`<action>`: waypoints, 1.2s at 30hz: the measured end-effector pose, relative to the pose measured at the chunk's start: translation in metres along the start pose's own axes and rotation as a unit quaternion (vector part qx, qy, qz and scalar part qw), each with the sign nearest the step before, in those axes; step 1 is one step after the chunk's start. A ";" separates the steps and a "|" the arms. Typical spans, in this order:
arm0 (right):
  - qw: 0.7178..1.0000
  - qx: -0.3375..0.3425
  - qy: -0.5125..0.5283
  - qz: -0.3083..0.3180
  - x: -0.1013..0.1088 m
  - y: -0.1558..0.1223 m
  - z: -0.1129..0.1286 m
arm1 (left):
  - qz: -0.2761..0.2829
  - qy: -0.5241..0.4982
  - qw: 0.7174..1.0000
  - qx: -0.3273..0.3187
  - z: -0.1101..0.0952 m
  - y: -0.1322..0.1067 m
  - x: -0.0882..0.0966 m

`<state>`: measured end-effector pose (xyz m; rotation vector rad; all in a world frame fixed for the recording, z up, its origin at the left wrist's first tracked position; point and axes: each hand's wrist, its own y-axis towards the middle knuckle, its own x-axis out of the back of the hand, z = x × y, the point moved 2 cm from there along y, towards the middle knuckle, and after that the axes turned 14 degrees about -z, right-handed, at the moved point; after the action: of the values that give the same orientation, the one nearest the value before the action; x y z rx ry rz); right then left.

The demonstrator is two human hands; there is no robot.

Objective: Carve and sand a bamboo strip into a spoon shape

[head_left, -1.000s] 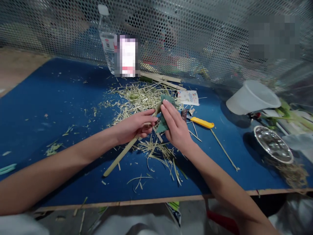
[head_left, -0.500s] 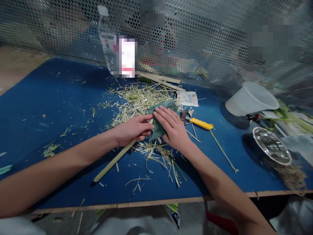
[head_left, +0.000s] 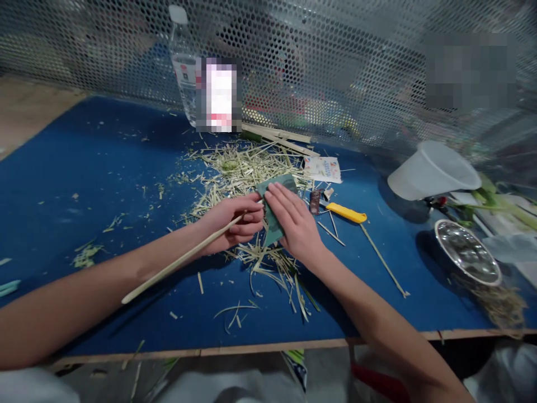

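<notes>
Strip: a thin, pale bamboo strip (head_left: 184, 258), long and straight, tilted up toward the grips, with its far end on the left forearm side.
Green sheet: a folded green sheet (head_left: 273, 232), its material is not clear, lying between the two grips and partly under the right one.
Left grip (head_left: 232, 224): closed, fingers curled around the strip.
Right grip (head_left: 297, 226): open, fingers flat, pressing on the green sheet.
Under the grips: straw shavings (head_left: 247, 168) in loose piles on the blue tabletop (head_left: 84, 168).
Right of the grips: a small printed card (head_left: 322, 169), a yellow-handled tool (head_left: 346, 212), a white cup (head_left: 434, 170) on its side, a steel bowl (head_left: 466, 252).
Ahead: a plastic bottle (head_left: 184, 73) by a perforated metal screen (head_left: 335, 56).
</notes>
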<state>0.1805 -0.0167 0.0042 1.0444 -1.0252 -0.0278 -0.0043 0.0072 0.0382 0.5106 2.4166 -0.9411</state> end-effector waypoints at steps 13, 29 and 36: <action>0.999 -0.020 -0.033 -0.036 0.003 0.004 0.001 | 0.014 -0.056 0.998 0.015 0.006 -0.010 -0.008; 0.998 -0.005 -0.028 -0.049 0.000 0.008 0.003 | -0.003 -0.029 0.999 -0.013 0.007 -0.007 -0.007; 0.999 -0.008 -0.022 -0.037 -0.001 0.010 -0.004 | -0.011 -0.008 1.000 -0.023 0.006 -0.007 -0.009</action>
<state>0.1781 -0.0081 0.0099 1.0718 -1.0242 -0.1197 0.0010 -0.0038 0.0429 0.4584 2.4276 -0.8924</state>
